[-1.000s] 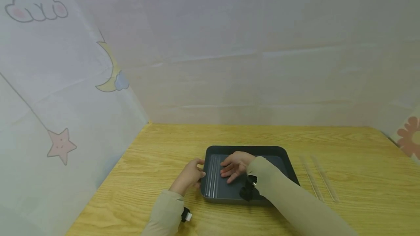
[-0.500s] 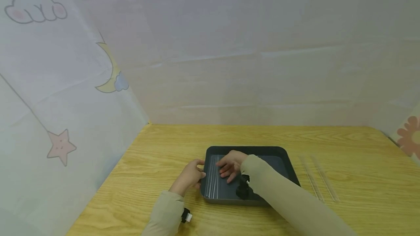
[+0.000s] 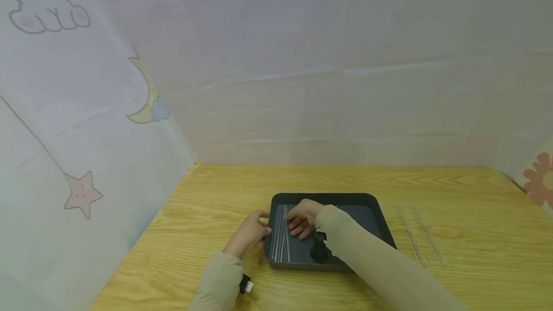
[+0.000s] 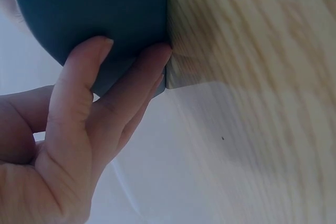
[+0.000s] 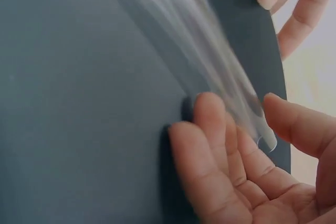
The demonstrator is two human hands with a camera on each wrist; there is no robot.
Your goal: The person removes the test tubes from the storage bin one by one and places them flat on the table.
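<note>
A dark grey rectangular tray lies on the wooden table. My left hand holds its left wall, fingers along the outside and thumb over the rim. Several long clear plastic tubes lie side by side inside, against that wall. Over the tray, my right hand pinches the rightmost tube near its far end. In the right wrist view, the tube runs between the thumb and curled fingers, its round end showing past them. The right sleeve hides part of the tray's right side.
Two more clear tubes lie slanted on the table to the tray's right. A printed cloth backdrop rises behind the table and along its left side. A small black camera hangs at the right wrist.
My right hand has moved a little left, its fingers curling in at the tubes. The rightmost tube now slants slightly away from the others. The left hand and the tray have stayed put.
</note>
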